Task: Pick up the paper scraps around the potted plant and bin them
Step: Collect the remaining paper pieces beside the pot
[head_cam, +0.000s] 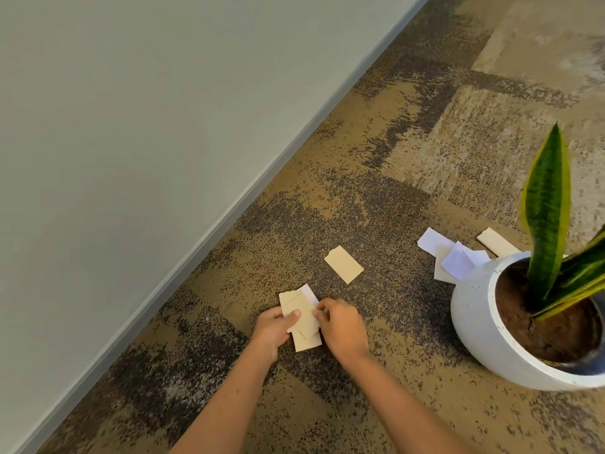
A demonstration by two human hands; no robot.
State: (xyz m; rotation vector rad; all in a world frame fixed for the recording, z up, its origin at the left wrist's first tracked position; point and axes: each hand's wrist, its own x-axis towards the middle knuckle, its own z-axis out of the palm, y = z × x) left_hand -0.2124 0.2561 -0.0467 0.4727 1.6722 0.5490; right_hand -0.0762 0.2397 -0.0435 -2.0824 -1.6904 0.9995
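A small stack of cream and white paper scraps (301, 311) sits between both hands, low over the carpet. My left hand (270, 327) grips its left edge, thumb on top. My right hand (340, 326) pinches its right edge. One cream scrap (343, 264) lies alone on the carpet just beyond the hands. A pile of white and grey scraps (453, 257) rests against the white plant pot (474, 316) at the right. Another cream scrap (497, 242) lies behind the pot. No bin is in view.
The snake plant's tall leaves (546, 217) rise from the pot's soil at the right edge. A grey wall with a skirting strip (203, 237) runs diagonally along the left. Mottled brown carpet (376, 198) covers the floor.
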